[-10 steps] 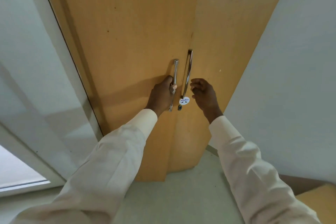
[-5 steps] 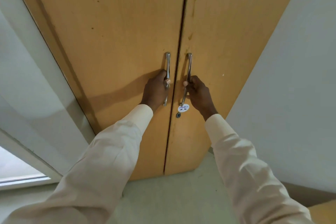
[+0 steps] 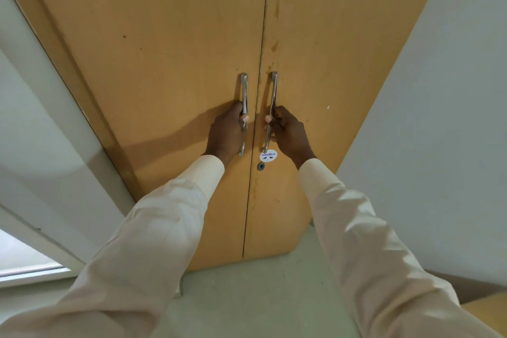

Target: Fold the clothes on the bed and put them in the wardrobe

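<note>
Hands on both wardrobe handles — left hand (image 3: 226, 132) grips the left handle (image 3: 244, 90), right hand (image 3: 290, 133) the right handle (image 3: 273, 90); a sticker (image 3: 268, 155) sits just below.

tan wooden wardrobe doors (image 3: 170, 63), silver handles (image 3: 244, 90), cream sleeves (image 3: 164, 228)

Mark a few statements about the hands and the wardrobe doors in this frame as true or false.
1. The left hand grips the left handle. True.
2. The right hand hangs free of the right handle. False: it grips that handle.
3. The wardrobe doors stand wide open. False: they look shut, meeting at a thin seam.
4. A round white sticker sits just above the keyhole. True.
</note>
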Motion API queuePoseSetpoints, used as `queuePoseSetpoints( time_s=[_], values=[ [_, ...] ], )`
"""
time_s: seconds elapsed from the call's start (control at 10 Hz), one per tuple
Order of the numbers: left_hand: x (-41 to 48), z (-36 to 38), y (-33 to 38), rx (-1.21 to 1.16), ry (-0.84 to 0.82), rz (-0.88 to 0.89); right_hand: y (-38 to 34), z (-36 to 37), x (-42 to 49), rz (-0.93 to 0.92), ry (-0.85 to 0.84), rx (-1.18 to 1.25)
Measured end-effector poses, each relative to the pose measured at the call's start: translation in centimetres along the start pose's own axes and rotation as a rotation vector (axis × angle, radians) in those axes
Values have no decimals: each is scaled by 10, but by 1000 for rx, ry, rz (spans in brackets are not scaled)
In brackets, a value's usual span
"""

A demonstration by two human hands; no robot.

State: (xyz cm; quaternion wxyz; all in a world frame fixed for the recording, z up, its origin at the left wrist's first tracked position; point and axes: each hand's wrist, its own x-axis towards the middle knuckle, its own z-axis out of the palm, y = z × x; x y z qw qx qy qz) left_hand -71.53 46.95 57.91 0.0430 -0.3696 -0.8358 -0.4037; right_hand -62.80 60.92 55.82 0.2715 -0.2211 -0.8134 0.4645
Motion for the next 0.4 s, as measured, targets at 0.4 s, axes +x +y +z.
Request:
queuePoseSetpoints(
  time_s=[0.4],
  values=[
    [-26,-18,6,101,-572,-260,-30,-32,-80,175,83,-115]
  ],
)
